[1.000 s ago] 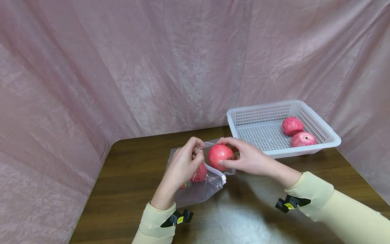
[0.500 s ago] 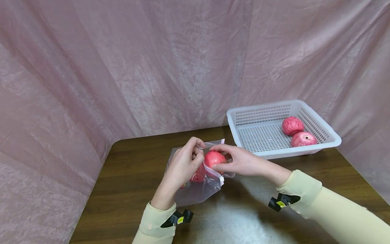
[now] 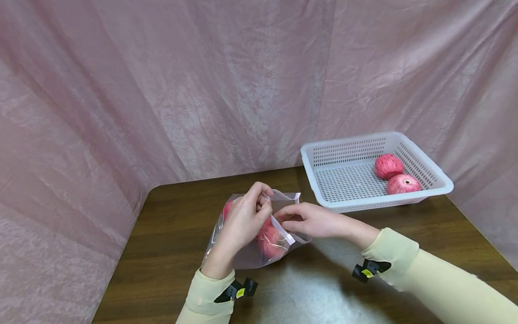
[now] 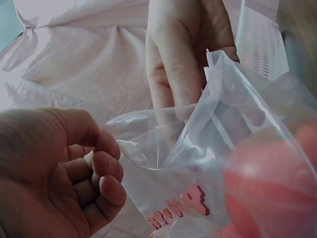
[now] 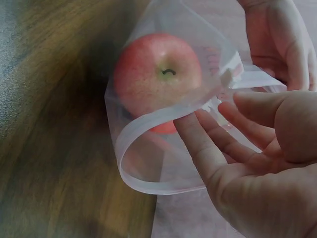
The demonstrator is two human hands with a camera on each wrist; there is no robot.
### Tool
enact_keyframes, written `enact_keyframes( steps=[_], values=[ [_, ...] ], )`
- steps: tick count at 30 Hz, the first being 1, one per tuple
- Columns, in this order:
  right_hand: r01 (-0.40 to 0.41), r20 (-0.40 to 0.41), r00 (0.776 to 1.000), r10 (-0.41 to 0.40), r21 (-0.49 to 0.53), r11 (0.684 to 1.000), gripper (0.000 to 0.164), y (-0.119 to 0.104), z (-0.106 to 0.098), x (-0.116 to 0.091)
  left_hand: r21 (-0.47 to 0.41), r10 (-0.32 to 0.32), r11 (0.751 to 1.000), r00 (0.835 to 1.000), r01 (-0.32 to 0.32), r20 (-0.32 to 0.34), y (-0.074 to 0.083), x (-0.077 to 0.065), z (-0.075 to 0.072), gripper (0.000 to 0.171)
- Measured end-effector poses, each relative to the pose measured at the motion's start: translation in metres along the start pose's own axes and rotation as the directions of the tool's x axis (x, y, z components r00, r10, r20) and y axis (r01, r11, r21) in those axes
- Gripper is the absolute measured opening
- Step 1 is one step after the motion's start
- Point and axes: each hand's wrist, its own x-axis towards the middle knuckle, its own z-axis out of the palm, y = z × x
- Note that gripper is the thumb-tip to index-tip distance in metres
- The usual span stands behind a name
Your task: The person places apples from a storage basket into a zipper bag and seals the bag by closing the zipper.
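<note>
Backdrop: pink velvety curtain (image 3: 226,90), hanging in loose folds behind and at both sides.
Table: dark brown wood-grain table (image 3: 170,247), a pale glare on its near part.
Bag: clear zip bag (image 3: 251,263), lying on the table in front of the person, its mouth parted toward the right hand; red lettering (image 4: 193,201) shows in the left wrist view, only partly readable.
Slider: white slider (image 3: 289,239) on the zip strip, at the near edge of the mouth.
Bagged fruit: a red apple (image 3: 270,243) inside the bag, near the mouth, its stem hollow facing the right wrist camera; more red fruit (image 3: 227,208) shows through the plastic, partly hidden by the left hand.
Left hand: left hand (image 3: 244,216) pinches the bag's edge between thumb and forefinger, the other fingers curled.
Right hand: right hand (image 3: 315,220) reaches into the mouth, fingers loosely extended, thumb apart, gripping nothing.
Basket: white perforated basket (image 3: 376,203) beyond the right hand, two striped red apples (image 3: 404,184) side by side at its right end.
Sleeves: pale yellow-green sleeves (image 3: 437,270), a small black camera (image 3: 370,269) strapped at each wrist.
</note>
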Motion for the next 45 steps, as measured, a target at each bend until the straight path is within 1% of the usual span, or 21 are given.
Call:
enact_keyframes(
  steps=[3, 5, 7, 10, 14, 18, 21, 23, 27, 30, 34, 37, 41, 45],
  values=[
    [0.022, 0.0, 1.0, -0.022, -0.113, 0.993, 0.024, 0.001, 0.003, 0.002, 0.007, 0.016, 1.0, 1.0, -0.016, -0.011, -0.001, 0.0, 0.001, 0.02],
    [0.024, 0.002, 1.0, -0.024, -0.156, 0.987, 0.021, 0.002, 0.005, 0.002, 0.006, 0.022, 1.0, 1.0, -0.021, -0.016, -0.001, 0.0, 0.001, 0.022],
    [0.024, 0.011, 1.0, -0.023, -0.175, 0.984, 0.02, 0.003, 0.006, 0.002, 0.003, 0.026, 1.0, 1.0, -0.026, -0.016, -0.001, -0.001, 0.0, 0.023],
    [0.023, 0.035, 0.999, -0.018, -0.153, 0.988, 0.021, 0.006, 0.008, 0.003, -0.001, 0.027, 1.0, 1.0, -0.027, -0.011, 0.0, 0.0, 0.0, 0.024],
    [0.021, 0.062, 0.998, -0.015, -0.102, 0.995, 0.024, 0.007, 0.012, 0.006, -0.01, 0.006, 1.0, 1.0, -0.006, 0.005, 0.002, 0.0, -0.001, 0.023],
    [0.026, 0.073, 0.997, -0.023, -0.041, 0.999, 0.029, 0.007, 0.015, 0.009, -0.027, -0.023, 0.999, 0.999, 0.024, 0.027, 0.002, -0.001, -0.001, 0.024],
    [0.041, 0.067, 0.997, -0.041, -0.006, 0.999, 0.033, 0.008, 0.018, 0.01, -0.041, -0.03, 0.999, 0.999, 0.032, 0.032, 0.002, -0.001, -0.001, 0.025],
    [0.057, 0.052, 0.997, -0.057, -0.004, 0.998, 0.035, 0.009, 0.018, 0.009, -0.041, -0.026, 0.999, 0.999, 0.027, 0.027, 0.001, -0.001, -0.001, 0.025],
    [0.082, 0.008, 0.997, -0.081, -0.047, 0.996, 0.033, 0.009, 0.017, 0.005, -0.019, -0.013, 1.0, 1.0, 0.014, 0.005, 0.002, 0.0, -0.002, 0.024],
    [0.08, -0.022, 0.996, -0.082, -0.081, 0.994, 0.03, 0.007, 0.014, -0.001, -0.015, -0.014, 1.0, 1.0, 0.014, 0.003, 0.002, 0.0, -0.002, 0.023],
    [0.066, -0.066, 0.995, -0.075, -0.122, 0.99, 0.031, 0.002, 0.006, -0.013, -0.011, -0.004, 1.0, 1.0, 0.004, 0.002, 0.002, 0.001, -0.002, 0.022],
    [0.053, -0.102, 0.992, -0.071, -0.169, 0.984, 0.031, -0.001, -0.002, -0.022, -0.002, 0.01, 1.0, 1.0, -0.01, 0.005, 0.001, 0.001, -0.002, 0.028],
    [0.041, -0.157, 0.984, -0.083, -0.255, 0.966, 0.029, -0.002, -0.014, -0.034, 0.0, 0.005, 1.0, 1.0, -0.005, 0.029, 0.001, 0.001, -0.003, 0.038],
    [0.016, -0.224, 0.969, -0.102, -0.355, 0.935, 0.026, -0.003, -0.027, -0.046, -0.007, -0.024, 1.0, 0.999, 0.024, 0.039, 0.001, 0.001, -0.002, 0.04]
  ],
)
